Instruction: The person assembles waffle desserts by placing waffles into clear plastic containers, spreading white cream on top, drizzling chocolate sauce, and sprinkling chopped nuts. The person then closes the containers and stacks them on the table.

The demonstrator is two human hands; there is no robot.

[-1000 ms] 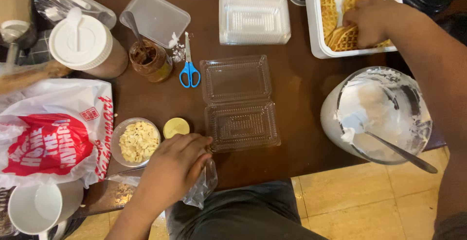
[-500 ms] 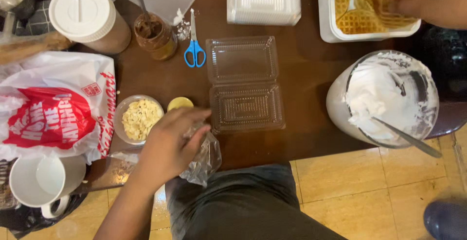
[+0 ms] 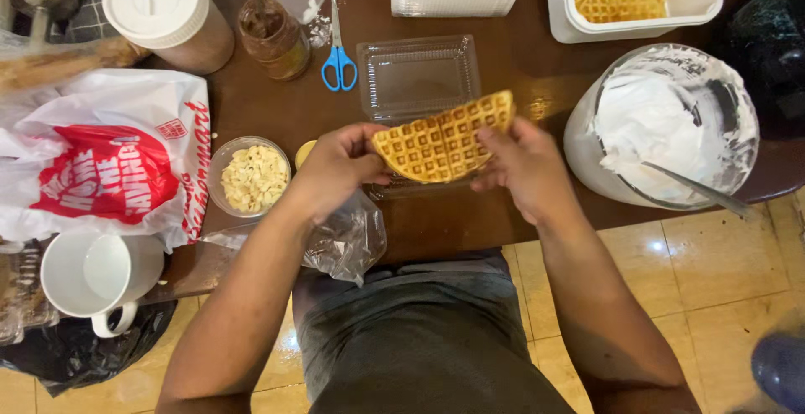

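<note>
The person holds a golden waffle (image 3: 443, 139) with both hands above the dark brown worktop (image 3: 277, 108). The waffle looks folded into a half-round shape, and it is tilted, with its right corner higher than the left one. The left hand (image 3: 335, 171) pinches the left end of the waffle between the thumb and the fingers, and the right hand (image 3: 524, 171) pinches the right end in the same way, so both hands are closed on it. Directly under the waffle lies an open clear plastic clamshell box (image 3: 419, 74); the waffle covers its near half, and whether it touches the box cannot be told. Left of the box a pair of blue scissors (image 3: 338, 55) lies on the worktop, and beside it stands a glass jar with brown spread (image 3: 272, 38). A small glass bowl of pale chopped nuts (image 3: 251, 175) stands just beside the left hand, next to a white and red plastic bag (image 3: 105, 158). At the right stands a big container of white cream (image 3: 662, 124) with a metal spoon (image 3: 696, 189) in it. At the far right, a white tray (image 3: 637, 21) holds more waffles. A crumpled clear plastic bag (image 3: 348, 242) hangs at the near edge under the left wrist.
</note>
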